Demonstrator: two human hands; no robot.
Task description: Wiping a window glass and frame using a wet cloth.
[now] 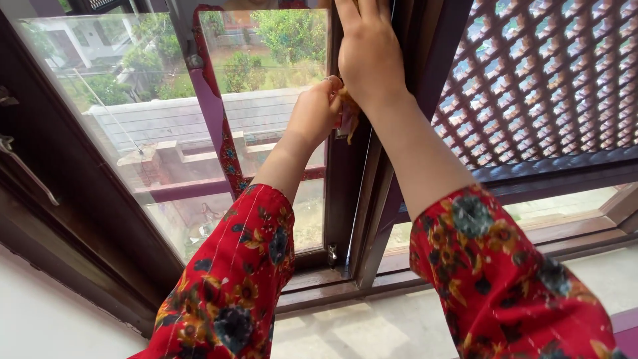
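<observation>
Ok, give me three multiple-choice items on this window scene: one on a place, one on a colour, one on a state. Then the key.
1. Where is the right hand?
A. flat against the dark window frame, up high
B. on the sill
C. on the lattice screen

2. What colour are the person's sleeves?
A. plain white
B. red with a flower pattern
C. striped green

3. How is the left hand set?
A. spread open in the air
B. hanging at the person's side
C. closed around something small at the frame's edge

Key:
1 A, its fingers reach up along the frame beside the glass pane.
2 B, both forearms show red cloth with dark and yellow flowers.
3 C, its fingers are curled at the frame, just below the right wrist; what it grips is too hidden to tell.
</observation>
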